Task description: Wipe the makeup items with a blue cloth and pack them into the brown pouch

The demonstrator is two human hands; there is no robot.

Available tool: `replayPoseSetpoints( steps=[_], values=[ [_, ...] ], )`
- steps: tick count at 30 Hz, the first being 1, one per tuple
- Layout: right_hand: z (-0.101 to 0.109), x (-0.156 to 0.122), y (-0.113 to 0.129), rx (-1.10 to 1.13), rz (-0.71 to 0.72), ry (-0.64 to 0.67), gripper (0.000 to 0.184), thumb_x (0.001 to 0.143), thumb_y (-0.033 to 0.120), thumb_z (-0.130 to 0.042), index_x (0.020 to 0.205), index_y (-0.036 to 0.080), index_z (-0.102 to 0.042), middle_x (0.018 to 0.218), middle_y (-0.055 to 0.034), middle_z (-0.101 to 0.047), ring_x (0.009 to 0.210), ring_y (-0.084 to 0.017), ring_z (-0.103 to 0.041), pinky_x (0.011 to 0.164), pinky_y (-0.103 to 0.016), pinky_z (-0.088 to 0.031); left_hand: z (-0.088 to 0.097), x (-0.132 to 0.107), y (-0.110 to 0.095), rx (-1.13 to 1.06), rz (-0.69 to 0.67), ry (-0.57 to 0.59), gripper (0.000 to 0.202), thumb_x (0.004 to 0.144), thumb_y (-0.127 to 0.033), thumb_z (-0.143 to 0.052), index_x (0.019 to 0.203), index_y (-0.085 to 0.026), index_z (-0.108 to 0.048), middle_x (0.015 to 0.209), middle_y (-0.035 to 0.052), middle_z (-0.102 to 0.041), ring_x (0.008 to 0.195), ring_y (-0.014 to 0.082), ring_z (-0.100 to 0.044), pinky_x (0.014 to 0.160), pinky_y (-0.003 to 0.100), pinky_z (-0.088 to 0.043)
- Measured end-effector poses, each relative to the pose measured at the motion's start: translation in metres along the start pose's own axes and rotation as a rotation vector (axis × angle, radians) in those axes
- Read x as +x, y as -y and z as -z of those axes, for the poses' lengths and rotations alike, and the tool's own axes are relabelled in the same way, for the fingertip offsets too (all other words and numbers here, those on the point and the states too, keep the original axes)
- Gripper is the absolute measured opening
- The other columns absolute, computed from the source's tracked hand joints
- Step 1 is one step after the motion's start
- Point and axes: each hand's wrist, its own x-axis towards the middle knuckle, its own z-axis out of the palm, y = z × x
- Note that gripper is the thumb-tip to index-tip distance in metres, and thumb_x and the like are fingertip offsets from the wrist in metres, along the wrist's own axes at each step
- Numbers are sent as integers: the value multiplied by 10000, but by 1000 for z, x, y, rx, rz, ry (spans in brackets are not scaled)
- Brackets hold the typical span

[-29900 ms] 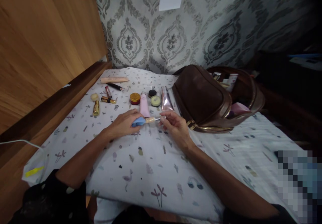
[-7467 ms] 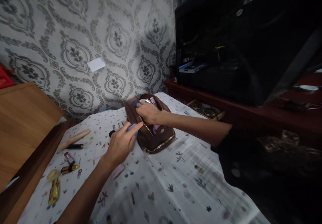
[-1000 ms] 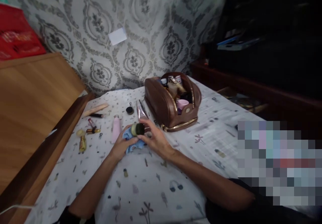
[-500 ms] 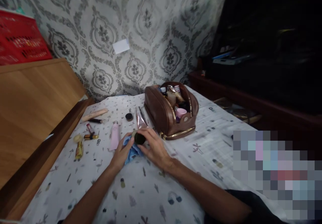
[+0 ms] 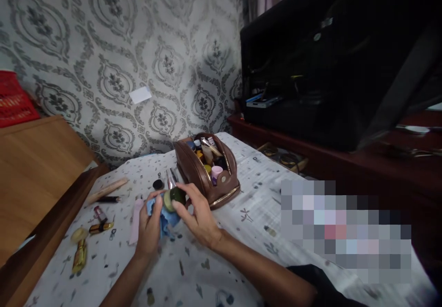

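Observation:
A small round jar (image 5: 168, 201), pale green on one side and dark green on the other, is held between both hands over the bed. My left hand (image 5: 151, 226) is closed on a crumpled blue cloth (image 5: 168, 221), which lies against the jar's pale side. My right hand (image 5: 200, 217) grips the dark end with thumb and fingers. Just behind the hands stands an unzipped brown cosmetic bag (image 5: 193, 171), packed with small bottles, tubes and a pink-lidded jar (image 5: 217, 173). Partly covered by my left hand is a pink tube (image 5: 135, 219).
Left on the patterned sheet lie a gold bottle (image 5: 79, 254), a gold-and-black lipstick (image 5: 101, 227), a pinkish tube (image 5: 108, 190) and a black pencil (image 5: 109, 199). A black round case (image 5: 158, 184) sits near the bag. A wooden board (image 5: 44, 169) borders the left; a blurred patch covers the right.
The view has swung right and up, so everything sits further left and lower. Both hands keep the jar and cloth, and the jar's pale side now shows more.

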Motion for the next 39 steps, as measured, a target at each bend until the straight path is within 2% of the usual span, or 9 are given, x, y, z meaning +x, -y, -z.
replayPoseSetpoints(
  steps=[4, 8, 13, 19, 21, 26, 33, 36, 39],
  values=[
    [6, 7, 3, 25, -42, -103, 332, 951, 352, -525, 1218, 164, -585, 1039, -89, -635, 950, -199, -609, 844, -337, -502, -15, 7, -3, -17, -32, 34, 505, 857, -637, -561, 1050, -179, -651, 1047, 83, -703, 964, 220, -662, 797, 274, -523],
    [2, 5, 2, 79, -116, -120, 316, 931, 375, -563, 1159, 162, -619, 1058, -87, -670, 947, -193, -631, 840, -319, -508, -21, 9, 6, -54, -45, -27, 504, 869, -639, -526, 1057, -190, -657, 1072, 71, -691, 1014, 210, -635, 853, 272, -504],
    [-6, -3, 3, -5, -163, 51, 308, 920, 385, -602, 1118, 157, -665, 1045, -86, -692, 954, -192, -648, 863, -310, -510, -17, 9, 14, -10, 6, -111, 504, 879, -626, -475, 1044, -188, -662, 1032, 52, -686, 922, 188, -643, 827, 278, -519],
    [-8, -7, 1, -243, -194, 287, 417, 886, 527, -624, 1143, 201, -653, 1094, -78, -675, 1007, -227, -659, 873, -330, -511, 2, 1, 15, 134, -25, -145, 445, 874, -572, -523, 1055, -189, -660, 1110, 57, -653, 1016, 212, -596, 928, 318, -472],
    [-10, -8, -2, -316, -224, 328, 532, 842, 600, -639, 1189, 198, -613, 1137, -99, -668, 1006, -255, -669, 842, -346, -520, 8, -5, 20, 182, -41, -97, 453, 866, -584, -533, 1071, -198, -654, 1125, 58, -649, 1036, 229, -586, 947, 340, -459],
    [-13, -12, -10, -427, -258, 422, 828, 768, 650, -672, 1383, 168, -397, 1137, -130, -687, 960, -298, -696, 752, -361, -524, 16, -17, 34, 299, -135, 151, 427, 873, -605, -517, 974, -214, -656, 1053, 65, -657, 1090, 252, -570, 1022, 374, -412],
    [-15, -18, -18, -437, -160, 481, 705, 772, 568, -715, 1312, 211, -435, 1086, -84, -692, 889, -260, -696, 708, -319, -481, 20, -12, 36, 328, -168, 206, 394, 892, -574, -520, 815, -208, -641, 889, 39, -641, 891, 208, -590, 825, 292, -472],
    [-15, -17, -16, -358, -178, 427, 694, 722, 523, -765, 1279, 220, -484, 977, -43, -694, 827, -236, -683, 695, -305, -469, 18, -8, 31, 261, -168, 262, 412, 891, -560, -536, 706, -198, -604, 795, 36, -622, 787, 191, -562, 726, 268, -467],
    [-14, -14, -12, -246, -216, 325, 614, 705, 461, -781, 1217, 221, -542, 815, 13, -657, 752, -200, -659, 661, -275, -455, 14, 0, 23, 147, -137, 263, 482, 905, -552, -524, 586, -191, -534, 719, 40, -607, 764, 187, -569, 710, 260, -463]
  ],
)
